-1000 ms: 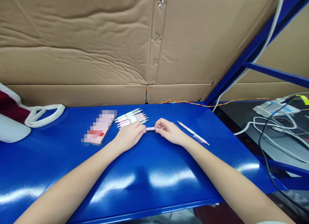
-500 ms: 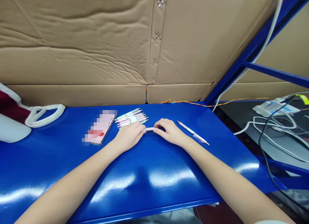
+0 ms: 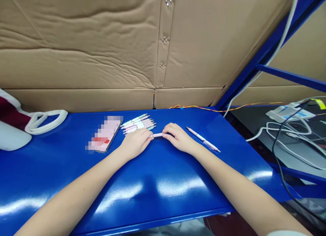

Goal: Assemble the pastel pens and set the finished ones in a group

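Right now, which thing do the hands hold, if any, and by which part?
A slim pale-pink pen: the left hand grips its left part, the right hand pinches its right end.

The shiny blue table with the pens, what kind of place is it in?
Probably a workshop or other plain work area: the blue table stands by a blue metal frame, brown panels that look like cardboard stand behind, and loose cables trail on the right.

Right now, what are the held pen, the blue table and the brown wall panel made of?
The pen: probably plastic; its pale pink barrel looks smooth.
The blue table: perhaps painted metal; it's glossy, with bright light reflections.
The brown wall panel: likely cardboard; it's mostly dull, with wrinkles and creases.
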Demonstrator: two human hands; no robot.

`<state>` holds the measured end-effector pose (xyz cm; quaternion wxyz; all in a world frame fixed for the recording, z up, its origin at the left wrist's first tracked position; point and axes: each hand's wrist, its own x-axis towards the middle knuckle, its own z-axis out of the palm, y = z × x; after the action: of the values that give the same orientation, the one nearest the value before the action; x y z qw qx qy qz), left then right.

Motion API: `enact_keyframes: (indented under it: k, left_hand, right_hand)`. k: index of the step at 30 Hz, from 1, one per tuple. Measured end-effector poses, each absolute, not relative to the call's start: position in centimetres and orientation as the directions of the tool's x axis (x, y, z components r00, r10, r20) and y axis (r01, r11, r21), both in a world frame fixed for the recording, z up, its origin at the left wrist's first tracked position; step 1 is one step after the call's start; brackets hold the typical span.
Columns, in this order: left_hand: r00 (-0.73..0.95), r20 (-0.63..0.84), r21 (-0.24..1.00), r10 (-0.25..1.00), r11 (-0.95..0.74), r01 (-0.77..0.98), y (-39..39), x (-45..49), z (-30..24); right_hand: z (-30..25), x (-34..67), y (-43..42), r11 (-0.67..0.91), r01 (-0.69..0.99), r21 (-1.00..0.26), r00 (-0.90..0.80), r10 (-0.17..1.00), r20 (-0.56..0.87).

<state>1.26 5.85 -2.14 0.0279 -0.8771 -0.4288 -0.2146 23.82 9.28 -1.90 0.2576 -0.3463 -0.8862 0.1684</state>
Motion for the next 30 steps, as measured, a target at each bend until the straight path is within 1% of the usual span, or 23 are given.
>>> enact_keyframes:
  k: [5,7,9,11,14,16,17,19,21,24,26,27,28,29,30]
  left_hand:
    - [0.544,0.399,0.129,0.739,-0.632,0.764,5.7,1.5,-1.9]
    - [0.546,0.382,0.104,0.746,-0.621,0.777,5.7,1.5,-1.8]
    - [0.545,0.353,0.051,0.76,-0.598,0.8,5.8,1.5,-1.7]
    - [0.529,0.328,-0.013,0.783,-0.556,0.831,6.0,1.4,-1.7]
    - [0.47,0.328,-0.068,0.819,-0.476,0.877,6.5,1.3,-1.7]
    - [0.421,0.349,-0.064,0.837,-0.427,0.902,6.8,1.2,-1.7]
    - [0.4,0.357,-0.058,0.844,-0.407,0.912,6.9,1.1,-1.7]
    - [0.375,0.362,-0.054,0.853,-0.382,0.923,7.1,1.0,-1.7]
    - [0.373,0.361,-0.055,0.854,-0.38,0.923,7.2,1.0,-1.8]
    - [0.385,0.378,-0.027,0.842,-0.406,0.914,7.2,0.9,-1.7]
    - [0.391,0.406,0.026,0.826,-0.438,0.899,6.9,1.0,-1.6]
    - [0.389,0.423,0.078,0.818,-0.461,0.884,6.7,1.2,-1.4]
    - [0.384,0.441,0.144,0.811,-0.486,0.862,6.5,1.5,-1.2]
    - [0.372,0.455,0.229,0.809,-0.51,0.829,6.2,1.9,-1.0]
    - [0.351,0.457,0.33,0.817,-0.523,0.786,5.9,2.3,-0.9]
  right_hand:
    - [-2.0,23.9,9.5,0.698,0.55,-0.458,-0.638,0.705,0.309]
    - [-1.8,23.9,9.4,0.682,0.586,-0.438,-0.616,0.726,0.306]
    - [-1.4,24.1,9.3,0.635,0.662,-0.398,-0.552,0.773,0.314]
    - [-0.7,24.6,9.3,0.541,0.779,-0.316,-0.453,0.834,0.314]
    - [0.4,26.1,9.8,0.297,0.949,-0.106,-0.262,0.93,0.258]
    - [0.8,27.3,10.3,0.121,0.993,0.0,-0.119,0.976,0.181]
    - [1.0,27.9,10.6,0.071,0.997,0.01,-0.072,0.989,0.127]
    - [1.0,28.9,11.1,0.033,0.998,-0.045,-0.033,0.999,-0.007]
    - [1.0,29.4,11.3,0.038,0.991,-0.13,-0.048,0.996,-0.075]
    - [1.2,28.9,11.3,0.084,0.974,-0.212,-0.095,0.994,-0.044]
    - [1.4,27.7,10.8,0.124,0.929,-0.349,-0.139,0.99,-0.02]
    - [1.4,26.9,10.4,0.121,0.792,-0.598,-0.163,0.986,-0.017]
    - [1.3,26.1,9.9,0.071,0.59,-0.804,-0.174,0.984,-0.04]
    - [1.2,25.1,9.3,0.007,0.37,-0.929,-0.189,0.98,-0.068]
    - [1.0,24.2,8.8,-0.053,0.173,-0.983,-0.23,0.969,-0.093]
